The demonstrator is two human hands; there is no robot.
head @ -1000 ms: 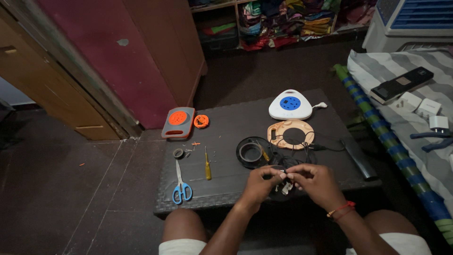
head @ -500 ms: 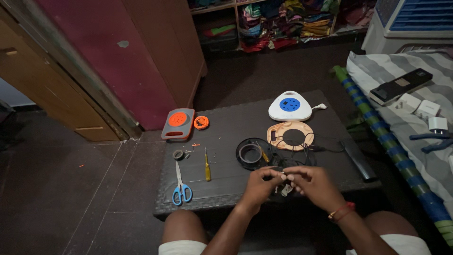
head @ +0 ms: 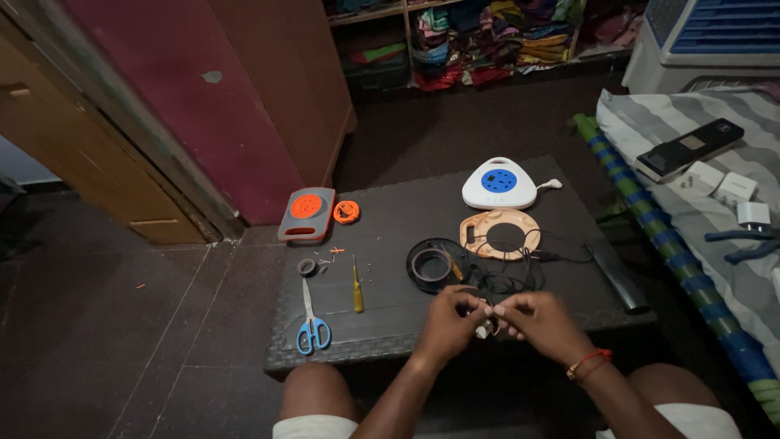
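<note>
My left hand and my right hand meet at the front edge of a low dark table. Both pinch a small pale part with thin wires between their fingertips. A tangle of black cable runs from the hands toward a black round reel and a tan ring-shaped plate. A yellow screwdriver and blue-handled scissors lie to the left of my left hand.
A white triangular socket box with a blue centre sits at the table's far side. A grey and orange case and an orange disc lie at far left. A striped bed with small devices is on the right.
Both hands stay together over the table's front edge, with small finger shifts on the little part. The view has tilted slightly.
</note>
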